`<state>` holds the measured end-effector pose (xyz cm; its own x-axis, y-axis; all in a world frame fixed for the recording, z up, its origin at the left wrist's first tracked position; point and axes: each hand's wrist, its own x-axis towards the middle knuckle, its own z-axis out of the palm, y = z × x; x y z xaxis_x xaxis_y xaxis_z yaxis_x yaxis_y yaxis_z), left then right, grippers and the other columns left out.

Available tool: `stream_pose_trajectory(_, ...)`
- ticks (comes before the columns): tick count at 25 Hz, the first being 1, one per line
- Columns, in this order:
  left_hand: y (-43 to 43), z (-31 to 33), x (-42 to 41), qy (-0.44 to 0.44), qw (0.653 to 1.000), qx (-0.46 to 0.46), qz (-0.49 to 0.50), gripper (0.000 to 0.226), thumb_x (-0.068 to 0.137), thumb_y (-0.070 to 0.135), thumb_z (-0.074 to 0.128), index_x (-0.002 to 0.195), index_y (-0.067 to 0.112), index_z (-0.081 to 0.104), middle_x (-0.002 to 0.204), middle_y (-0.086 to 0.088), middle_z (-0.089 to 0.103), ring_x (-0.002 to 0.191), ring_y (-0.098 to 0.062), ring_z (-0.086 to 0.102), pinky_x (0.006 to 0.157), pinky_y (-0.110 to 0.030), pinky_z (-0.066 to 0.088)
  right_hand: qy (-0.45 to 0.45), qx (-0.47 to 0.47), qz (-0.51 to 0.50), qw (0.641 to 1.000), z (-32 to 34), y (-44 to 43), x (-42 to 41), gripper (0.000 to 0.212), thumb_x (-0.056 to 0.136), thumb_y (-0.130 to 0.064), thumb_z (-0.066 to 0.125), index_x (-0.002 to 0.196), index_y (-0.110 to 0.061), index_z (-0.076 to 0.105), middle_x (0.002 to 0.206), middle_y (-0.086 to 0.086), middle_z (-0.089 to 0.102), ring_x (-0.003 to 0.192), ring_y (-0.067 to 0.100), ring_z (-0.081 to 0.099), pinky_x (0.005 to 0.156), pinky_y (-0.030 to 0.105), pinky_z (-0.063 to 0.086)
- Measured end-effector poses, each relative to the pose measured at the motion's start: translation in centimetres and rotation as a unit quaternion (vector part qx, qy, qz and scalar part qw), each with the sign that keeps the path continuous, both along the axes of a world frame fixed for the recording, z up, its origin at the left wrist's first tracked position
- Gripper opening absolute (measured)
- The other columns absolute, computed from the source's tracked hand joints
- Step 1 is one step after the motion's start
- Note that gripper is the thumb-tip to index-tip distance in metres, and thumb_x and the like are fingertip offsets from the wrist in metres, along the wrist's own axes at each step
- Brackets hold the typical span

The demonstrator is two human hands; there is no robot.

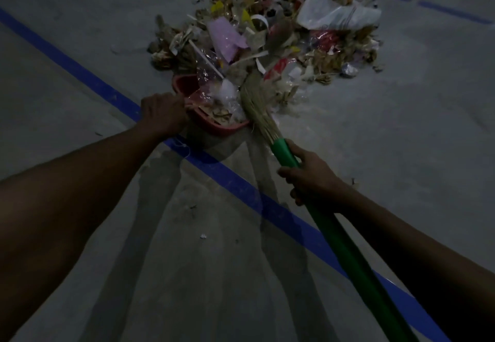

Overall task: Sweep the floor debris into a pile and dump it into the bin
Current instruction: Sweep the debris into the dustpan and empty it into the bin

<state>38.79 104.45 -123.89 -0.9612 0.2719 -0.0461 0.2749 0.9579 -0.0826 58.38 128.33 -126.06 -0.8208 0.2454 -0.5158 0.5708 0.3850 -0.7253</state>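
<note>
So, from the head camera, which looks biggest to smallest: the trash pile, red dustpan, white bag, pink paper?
Trash pile, largest.
White bag and red dustpan look alike; the dustpan is nearer, so unsure.
Pink paper, smallest.

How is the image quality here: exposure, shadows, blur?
Head view: underexposed overall; the debris pile is brightest, the left hand on the dustpan and right hand on the broom dark. Head view: overlapping arm shadows fan across the floor; the broom's tip in the pile looks motion-blurred.
</note>
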Motion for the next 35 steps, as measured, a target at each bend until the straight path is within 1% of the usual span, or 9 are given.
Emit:
stream_pose_trajectory(4,-2.1,-2.0,-0.7,0.016,1.000,-0.004,-0.018,0.028,0.094,0.027,0.053,0.113,0.007,0.054,0.108,-0.022,0.062,0.096,-0.039,0.060,0.082,-0.048,0.048,0.056,0.046,0.023,0.997,1.6,-1.3,6.6,0.078,0.098,-0.021,0.064,0.155,-0.050,0.018,0.101,0.011,0.067,0.052,0.024,0.067,0.046,0.032,0.057)
stream_pose_trajectory(9,-3.2,-2.5,0.0,-0.006,1.000,-0.020,-0.007,0.034,0.092,0.032,0.058,0.117,0.009,0.051,0.117,-0.022,0.059,0.108,-0.042,0.055,0.087,-0.050,0.042,0.130,0.080,-0.087,0.984,0.7,-1.7,9.9,0.078,0.098,-0.025,0.063,0.155,-0.053,0.017,0.098,0.010,0.066,0.055,0.025,0.067,0.047,0.035,0.057)
stream_pose_trajectory(14,-3.4,-2.5,1.2,-0.009,0.998,-0.045,-0.052,0.034,0.089,0.024,0.062,0.117,0.010,0.049,0.114,-0.020,0.059,0.105,-0.040,0.055,0.086,-0.052,0.044,0.055,0.041,-0.154,0.986,0.2,0.3,8.2,0.077,0.098,-0.017,0.060,0.159,-0.041,0.019,0.095,0.013,0.064,0.054,0.026,0.065,0.049,0.042,0.060)
stream_pose_trajectory(16,-3.2,-2.5,1.4,-0.011,0.997,-0.040,-0.068,0.033,0.090,0.023,0.060,0.118,0.011,0.048,0.115,-0.020,0.059,0.106,-0.040,0.054,0.087,-0.053,0.044,0.041,0.036,-0.119,0.991,0.4,-0.6,8.3,0.076,0.098,-0.016,0.061,0.158,-0.041,0.021,0.096,0.013,0.064,0.052,0.025,0.065,0.048,0.042,0.060)
stream_pose_trajectory(19,-3.2,-2.8,1.6,-0.008,0.998,-0.014,-0.065,0.031,0.093,0.028,0.057,0.117,0.012,0.049,0.115,-0.019,0.060,0.104,-0.038,0.056,0.084,-0.050,0.044,0.046,0.057,-0.041,0.996,0.9,-3.5,9.6,0.073,0.100,-0.018,0.060,0.157,-0.043,0.022,0.096,0.006,0.061,0.044,0.015,0.063,0.039,0.030,0.052)
stream_pose_trajectory(24,-3.1,-3.2,2.5,0.024,0.996,0.070,-0.042,0.013,0.098,0.026,0.052,0.099,0.013,0.050,0.093,-0.013,0.060,0.084,-0.033,0.057,0.072,-0.043,0.044,0.060,0.031,-0.007,0.998,-0.4,-8.8,13.5,0.081,0.102,-0.026,0.057,0.156,-0.052,0.001,0.094,-0.008,0.054,0.051,0.017,0.062,0.041,0.021,0.049)
stream_pose_trajectory(28,-3.8,-3.2,3.0,0.049,0.993,0.106,-0.020,0.023,0.099,0.037,0.047,0.096,0.015,0.052,0.094,-0.013,0.061,0.082,-0.032,0.057,0.066,-0.039,0.041,0.094,0.054,0.000,0.994,-0.3,-10.0,14.7,0.082,0.102,-0.031,0.055,0.156,-0.049,-0.003,0.102,-0.007,0.060,0.061,0.011,0.063,0.052,0.028,0.058)
stream_pose_trajectory(32,-4.2,-2.6,2.7,0.074,0.987,0.139,-0.009,0.033,0.100,0.046,0.041,0.099,0.016,0.055,0.090,-0.008,0.057,0.076,-0.023,0.049,0.063,-0.036,0.036,0.144,0.047,-0.050,0.987,1.2,-10.7,14.9,0.080,0.102,-0.035,0.052,0.149,-0.060,-0.008,0.088,-0.006,0.057,0.064,0.018,0.064,0.054,0.042,0.059)
stream_pose_trajectory(35,-3.9,-2.5,2.3,0.078,0.988,0.134,-0.009,0.038,0.100,0.048,0.040,0.102,0.014,0.055,0.098,-0.013,0.061,0.084,-0.031,0.056,0.066,-0.039,0.041,0.163,0.011,-0.096,0.982,1.8,-11.0,15.3,0.077,0.102,-0.037,0.052,0.146,-0.066,-0.004,0.092,-0.006,0.059,0.062,0.019,0.065,0.048,0.037,0.058)
